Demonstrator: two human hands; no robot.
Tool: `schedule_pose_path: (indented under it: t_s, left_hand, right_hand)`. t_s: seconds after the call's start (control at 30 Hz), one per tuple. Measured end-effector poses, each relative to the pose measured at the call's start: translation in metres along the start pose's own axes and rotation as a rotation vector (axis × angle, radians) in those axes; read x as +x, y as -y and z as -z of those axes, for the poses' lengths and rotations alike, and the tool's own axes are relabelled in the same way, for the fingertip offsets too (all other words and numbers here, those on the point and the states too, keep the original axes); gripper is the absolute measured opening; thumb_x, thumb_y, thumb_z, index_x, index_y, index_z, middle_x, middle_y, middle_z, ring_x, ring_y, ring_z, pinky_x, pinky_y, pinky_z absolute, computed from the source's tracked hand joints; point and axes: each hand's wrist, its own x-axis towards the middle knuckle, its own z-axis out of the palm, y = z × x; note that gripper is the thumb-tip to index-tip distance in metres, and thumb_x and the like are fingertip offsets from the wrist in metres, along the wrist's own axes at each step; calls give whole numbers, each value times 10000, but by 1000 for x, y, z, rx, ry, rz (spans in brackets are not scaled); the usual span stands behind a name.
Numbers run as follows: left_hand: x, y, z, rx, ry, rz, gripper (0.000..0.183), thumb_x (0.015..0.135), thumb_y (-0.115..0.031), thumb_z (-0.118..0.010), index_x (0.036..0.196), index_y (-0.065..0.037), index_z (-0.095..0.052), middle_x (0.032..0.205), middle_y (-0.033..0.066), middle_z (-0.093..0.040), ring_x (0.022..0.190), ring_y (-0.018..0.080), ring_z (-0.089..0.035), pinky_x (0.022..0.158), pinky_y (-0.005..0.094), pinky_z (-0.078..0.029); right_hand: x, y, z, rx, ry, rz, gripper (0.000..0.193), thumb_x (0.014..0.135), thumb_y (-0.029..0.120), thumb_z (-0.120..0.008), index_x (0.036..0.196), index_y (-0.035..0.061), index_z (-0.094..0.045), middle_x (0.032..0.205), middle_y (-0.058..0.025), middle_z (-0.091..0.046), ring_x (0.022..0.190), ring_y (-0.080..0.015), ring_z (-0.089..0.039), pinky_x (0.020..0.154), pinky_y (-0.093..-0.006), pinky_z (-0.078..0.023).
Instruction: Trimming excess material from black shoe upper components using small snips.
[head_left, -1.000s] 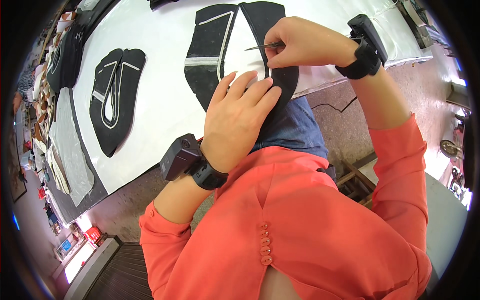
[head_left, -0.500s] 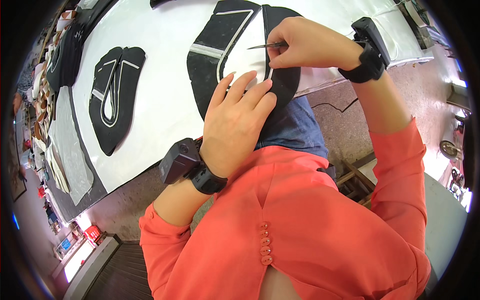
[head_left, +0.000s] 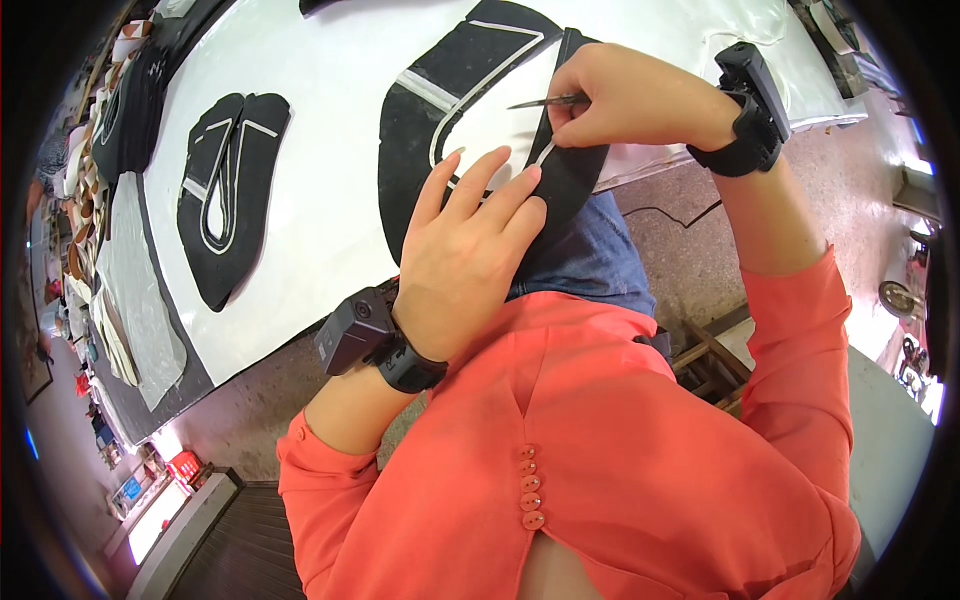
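Note:
A black U-shaped piece (head_left: 405, 150), which looks like a shoe upper with white trim along its inner edge, lies at the table's near edge. My left hand (head_left: 470, 235) rests on its near curve with the fingers spread, partly hiding it. My right hand (head_left: 625, 95) is closed over the right arm of the piece. A thin, dark, pointed metal tool (head_left: 545, 102) sticks out leftward from its grip; the rest is hidden, so its kind is unclear. The thumb and fingertips pinch down by the white trim (head_left: 545, 152) on that arm.
Another, folded black piece with white trim (head_left: 235, 195) lies on the white tabletop (head_left: 325, 130) to the left. Dark material (head_left: 130, 110) and clear plastic sheeting (head_left: 140, 290) lie along the far-left edge. Below the right side, a wooden stool (head_left: 710, 365) stands on the floor.
The black piece has turned slightly clockwise, its far end shifting right. My right hand has moved a little right and nearer with the tool, and my left hand has shifted slightly with the piece.

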Motion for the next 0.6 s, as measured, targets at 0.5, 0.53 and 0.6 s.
schedule_pose_path:
  t_s: [0.5, 0.53, 0.6]
  left_hand:
    - [9, -5, -9, -6, -5, 54, 260, 821, 29, -607, 1055, -68, -668, 1231, 48, -676, 1238, 288, -593, 1087, 497, -434]
    - [8, -6, -11, -6, -5, 53, 260, 821, 29, -607, 1055, -68, -668, 1231, 48, -676, 1238, 288, -593, 1087, 497, -434]
    - [8, -7, -13, 13, -33, 64, 244, 838, 21, -614, 1058, -68, -671, 1287, 48, -664, 1288, 295, -570, 1102, 501, -419]
  right_hand:
    - [7, -3, -7, 31, -83, -35, 238, 811, 209, -690, 764, -21, -644, 601, -48, -537, 503, -121, -518, 502, -293, -440]
    - [7, -3, -8, 31, -83, -36, 238, 811, 209, -690, 764, -21, -644, 601, -48, -537, 503, -121, -518, 502, -293, -440]
    - [7, -3, -8, 13, -101, -6, 231, 810, 202, -698, 768, -21, -650, 602, -53, -539, 524, -124, -536, 517, -297, -447]
